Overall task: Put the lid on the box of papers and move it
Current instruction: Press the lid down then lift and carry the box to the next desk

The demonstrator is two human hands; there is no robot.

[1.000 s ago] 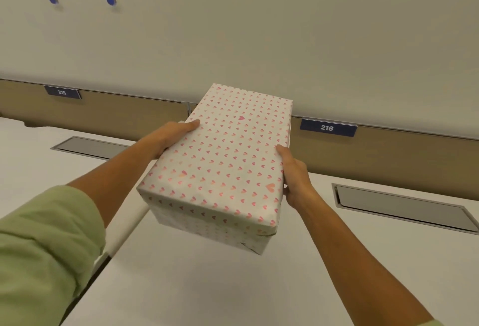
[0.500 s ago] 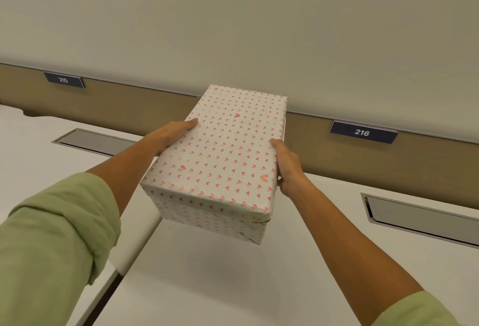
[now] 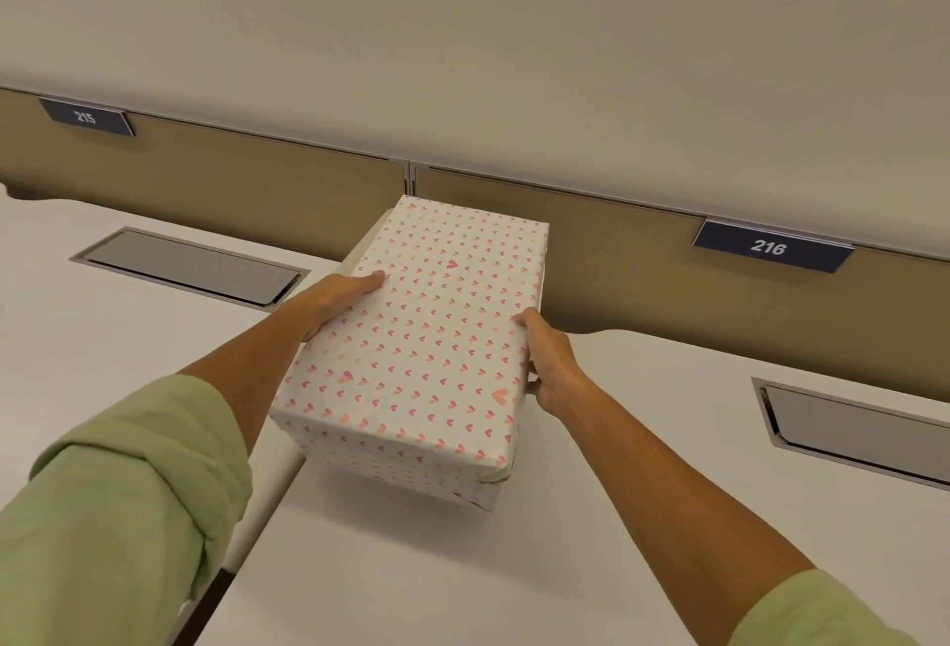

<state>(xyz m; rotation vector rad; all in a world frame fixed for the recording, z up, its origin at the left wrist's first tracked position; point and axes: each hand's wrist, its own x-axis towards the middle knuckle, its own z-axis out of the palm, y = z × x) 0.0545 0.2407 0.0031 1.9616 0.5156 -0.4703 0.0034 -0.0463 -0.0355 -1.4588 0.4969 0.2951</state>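
Two hands carry the load in the head view. Your left hand (image 3: 336, 297) clasps the left long side of the box (image 3: 421, 352), thumb lying flat on the lid (image 3: 437, 316) and fingers hidden down the side. Your right hand (image 3: 547, 365) grips the right long side nearer the front, thumb hooked over the lid's edge and fingers wrapped below. The lid is seated on the box, both wrapped in white paper printed with small pink hearts; the darker seam along the near end shows where the lid's skirt meets the base.

You hold the box above the white desk (image 3: 411, 568), a soft shadow beneath its near end; whether its far end touches the surface you cannot tell from here. Its long axis runs away from you, from the near short end at your forearms to the far short end pointing at the tan partition (image 3: 231, 183), leaning slightly to the right as it goes. The far end sits just in front of the joint between the two partition panels.

Grey cable hatches (image 3: 190, 265) lie flush in the desks on either side, and number plates reading 215 (image 3: 86, 117) and 216 (image 3: 769, 246) hang on the partition's top rail. Green sleeves (image 3: 118, 506) are rolled up your forearms.
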